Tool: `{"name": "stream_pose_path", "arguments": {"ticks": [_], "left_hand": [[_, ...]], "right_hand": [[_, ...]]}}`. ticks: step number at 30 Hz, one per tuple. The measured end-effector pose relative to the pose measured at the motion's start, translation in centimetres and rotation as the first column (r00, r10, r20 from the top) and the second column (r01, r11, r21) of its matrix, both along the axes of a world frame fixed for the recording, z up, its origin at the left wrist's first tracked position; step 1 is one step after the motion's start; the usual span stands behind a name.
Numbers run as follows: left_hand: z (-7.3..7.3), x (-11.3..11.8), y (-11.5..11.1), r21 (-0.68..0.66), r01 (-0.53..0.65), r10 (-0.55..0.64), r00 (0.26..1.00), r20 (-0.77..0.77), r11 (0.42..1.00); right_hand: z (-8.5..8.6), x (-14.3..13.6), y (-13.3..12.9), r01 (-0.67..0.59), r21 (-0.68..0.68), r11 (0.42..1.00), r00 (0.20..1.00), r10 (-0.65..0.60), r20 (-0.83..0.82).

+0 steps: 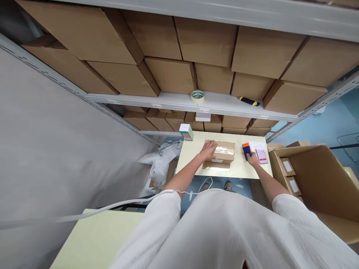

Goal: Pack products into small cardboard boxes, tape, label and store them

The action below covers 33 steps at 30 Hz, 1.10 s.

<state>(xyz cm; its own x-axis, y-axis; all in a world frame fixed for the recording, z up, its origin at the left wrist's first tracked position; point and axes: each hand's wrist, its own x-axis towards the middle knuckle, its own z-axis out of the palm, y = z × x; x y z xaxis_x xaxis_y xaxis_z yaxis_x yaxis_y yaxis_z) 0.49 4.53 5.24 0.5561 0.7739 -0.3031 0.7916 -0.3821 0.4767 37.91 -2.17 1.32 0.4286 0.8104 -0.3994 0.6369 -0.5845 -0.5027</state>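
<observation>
My left hand (209, 150) rests on the left end of a small cardboard box (227, 149), its fingers stretched out over the top and the thumb towards the near side. Shiny clear tape runs across the box, and a taped flap (218, 166) reaches towards me on the table. My right hand (252, 160) is closed around the lower end of an orange and dark-blue block-like thing (246, 150), whose exact kind I cannot make out. Just right of that hand lies a phone (261, 156) with a lit pink screen, beside a white paper (256, 144).
A green and white small box (186, 133) stands at the table's (193, 164) back left corner. Shelves ahead hold cardboard boxes, a tape roll (197, 96) and a utility knife (249, 101). A large open carton (316, 175) stands right. A white cable (117, 204) crosses at left.
</observation>
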Motion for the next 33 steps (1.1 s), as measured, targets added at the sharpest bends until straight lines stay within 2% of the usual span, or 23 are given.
{"name": "stream_pose_path", "arguments": {"ticks": [3,6,9,14,18,22,25,28,30,33], "left_hand": [[0.2,0.0,-0.6,0.011,-0.030,0.030,0.999,-0.027,0.999],[0.4,-0.2,-1.5,0.015,-0.089,0.090,0.994,-0.055,0.996],[0.5,-0.7,-2.5,0.024,-0.151,0.152,0.987,-0.047,0.988],[0.6,-2.0,-3.7,0.075,-0.228,0.227,0.974,0.018,0.971],[0.8,-2.2,-3.4,0.108,-0.371,0.366,0.928,0.063,0.922],[0.9,-0.6,-2.1,0.086,-0.526,0.522,0.851,0.059,0.846],[0.8,1.3,-1.4,0.040,-0.617,0.615,0.787,0.038,0.786],[0.3,2.5,-1.3,-0.028,-0.654,0.655,0.756,0.007,0.756],[-0.2,2.5,-1.3,-0.062,-0.665,0.667,0.745,0.000,0.744],[-0.9,1.3,-1.1,-0.061,-0.654,0.657,0.752,0.047,0.754]], "right_hand": [[-1.4,-0.9,-0.6,-0.009,-0.095,0.995,0.981,0.027,0.190],[-2.5,-1.7,-1.2,-0.096,-0.098,0.991,0.952,0.120,0.281],[-3.5,-2.2,-1.8,-0.144,-0.088,0.986,0.945,0.164,0.284],[-4.0,-2.4,-3.0,-0.125,-0.076,0.989,0.958,0.140,0.249],[-2.5,-3.7,-3.4,-0.092,0.110,0.990,0.948,0.053,0.314],[0.8,-7.7,-1.2,-0.083,0.265,0.961,0.974,0.022,0.226],[3.0,-11.9,1.3,-0.108,0.219,0.970,0.984,0.074,0.160],[4.0,-15.2,2.9,-0.105,0.104,0.989,0.987,0.091,0.132],[3.9,-15.9,3.2,-0.091,0.080,0.993,0.989,0.080,0.125],[3.6,-14.9,2.8,-0.120,0.102,0.987,0.988,0.109,0.110]]}}
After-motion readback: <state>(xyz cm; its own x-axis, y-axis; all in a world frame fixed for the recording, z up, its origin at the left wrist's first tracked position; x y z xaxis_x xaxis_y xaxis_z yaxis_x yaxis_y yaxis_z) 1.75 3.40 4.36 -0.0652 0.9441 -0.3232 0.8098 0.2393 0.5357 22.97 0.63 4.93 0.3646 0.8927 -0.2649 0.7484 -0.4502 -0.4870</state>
